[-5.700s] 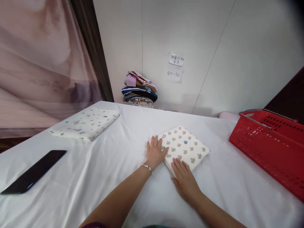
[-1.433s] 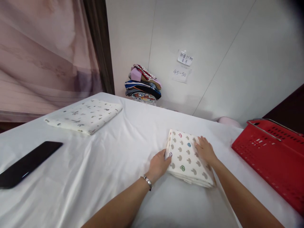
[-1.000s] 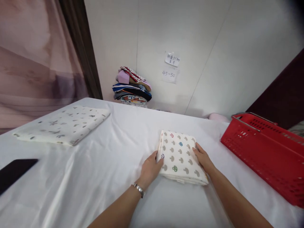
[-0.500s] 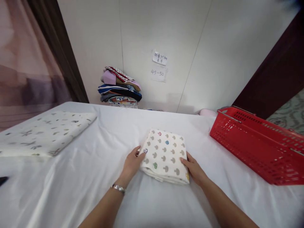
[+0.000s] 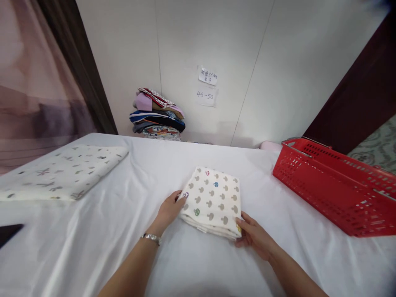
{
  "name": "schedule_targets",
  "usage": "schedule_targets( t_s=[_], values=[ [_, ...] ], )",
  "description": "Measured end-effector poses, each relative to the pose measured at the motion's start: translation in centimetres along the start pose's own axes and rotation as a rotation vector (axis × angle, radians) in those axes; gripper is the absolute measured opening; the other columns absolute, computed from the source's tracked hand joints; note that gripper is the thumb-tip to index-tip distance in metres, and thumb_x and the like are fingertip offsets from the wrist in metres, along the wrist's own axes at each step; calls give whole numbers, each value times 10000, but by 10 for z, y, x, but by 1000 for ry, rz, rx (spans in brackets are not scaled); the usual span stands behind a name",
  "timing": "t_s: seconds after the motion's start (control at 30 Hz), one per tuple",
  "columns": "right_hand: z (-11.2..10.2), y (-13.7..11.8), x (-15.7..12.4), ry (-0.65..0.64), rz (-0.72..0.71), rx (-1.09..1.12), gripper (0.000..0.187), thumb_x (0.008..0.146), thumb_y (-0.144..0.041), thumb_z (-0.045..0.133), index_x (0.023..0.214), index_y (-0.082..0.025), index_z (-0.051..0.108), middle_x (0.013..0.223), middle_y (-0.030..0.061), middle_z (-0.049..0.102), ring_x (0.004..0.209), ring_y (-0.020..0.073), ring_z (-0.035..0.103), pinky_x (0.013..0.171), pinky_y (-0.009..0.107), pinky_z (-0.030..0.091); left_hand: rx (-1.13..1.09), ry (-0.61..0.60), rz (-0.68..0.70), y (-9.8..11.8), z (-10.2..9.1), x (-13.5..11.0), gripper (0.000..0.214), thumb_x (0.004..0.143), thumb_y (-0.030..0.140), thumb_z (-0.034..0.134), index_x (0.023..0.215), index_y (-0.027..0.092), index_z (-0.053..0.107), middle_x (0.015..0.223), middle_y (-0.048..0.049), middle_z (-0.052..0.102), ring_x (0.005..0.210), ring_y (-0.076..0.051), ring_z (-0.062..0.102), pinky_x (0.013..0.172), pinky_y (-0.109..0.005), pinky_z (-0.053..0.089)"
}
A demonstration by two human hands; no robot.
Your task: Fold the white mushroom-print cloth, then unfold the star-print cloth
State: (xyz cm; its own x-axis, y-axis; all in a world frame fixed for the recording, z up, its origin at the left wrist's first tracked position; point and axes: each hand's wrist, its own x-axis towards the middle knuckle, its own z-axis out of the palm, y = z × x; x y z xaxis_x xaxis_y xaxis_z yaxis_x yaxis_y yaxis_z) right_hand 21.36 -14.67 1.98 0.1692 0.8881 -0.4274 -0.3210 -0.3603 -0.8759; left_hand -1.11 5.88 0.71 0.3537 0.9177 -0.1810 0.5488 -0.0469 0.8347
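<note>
A folded white cloth (image 5: 213, 198) printed with grey mushrooms and a few coloured ones lies in front of me, several layers thick. My left hand (image 5: 170, 209) grips its left edge, thumb on top and fingers hidden beneath. At the near right corner, my right hand (image 5: 254, 234) pinches the layers between thumb and fingers. A silver bracelet (image 5: 151, 238) circles my left wrist. The cloth rests on a table with a wrinkled white cover (image 5: 148, 181).
To the left lies another folded white cloth (image 5: 68, 169) with a scattered print. A red plastic basket (image 5: 324, 185) stands on the right. Behind the table's far edge rises a pile of folded fabrics (image 5: 157, 113) against the wall. A dark flat object (image 5: 9, 234) shows at the left edge.
My right hand has slid down from the cloth's right side to its near right corner. The cloth has shifted slightly left, with my left hand still on it.
</note>
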Motion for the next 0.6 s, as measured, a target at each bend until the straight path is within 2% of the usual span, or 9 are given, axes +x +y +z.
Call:
schedule_targets(
  t_s=[0.2, 0.43, 0.6],
  values=[
    [7, 6, -10, -24, 83, -66, 446, 813, -514, 572, 1131, -209, 509, 921, 57, 629, 667, 152, 660, 472, 204, 496, -73, -1, 6, -3, 1, 2, 432, 768, 417, 527, 1147, 217, 585, 1071, -50, 653, 963, -222, 599, 815, -292, 429],
    [16, 19, -5, 35, -18, -217, 410, 759, -536, 620, 901, -157, 554, 676, -3, 596, 524, 85, 588, 480, 174, 453, -270, 75, -46, -6, -1, 3, 513, 702, 406, 626, 1150, 160, 581, 963, -76, 675, 880, -223, 628, 762, -300, 455],
    [18, 23, -6, 33, -6, -214, 416, 742, -541, 628, 883, -157, 551, 675, -1, 600, 534, 96, 584, 490, 190, 443, -196, 57, -49, -11, -4, 7, 500, 696, 410, 629, 1129, 163, 592, 982, -84, 669, 888, -227, 623, 768, -299, 446]
  ],
)
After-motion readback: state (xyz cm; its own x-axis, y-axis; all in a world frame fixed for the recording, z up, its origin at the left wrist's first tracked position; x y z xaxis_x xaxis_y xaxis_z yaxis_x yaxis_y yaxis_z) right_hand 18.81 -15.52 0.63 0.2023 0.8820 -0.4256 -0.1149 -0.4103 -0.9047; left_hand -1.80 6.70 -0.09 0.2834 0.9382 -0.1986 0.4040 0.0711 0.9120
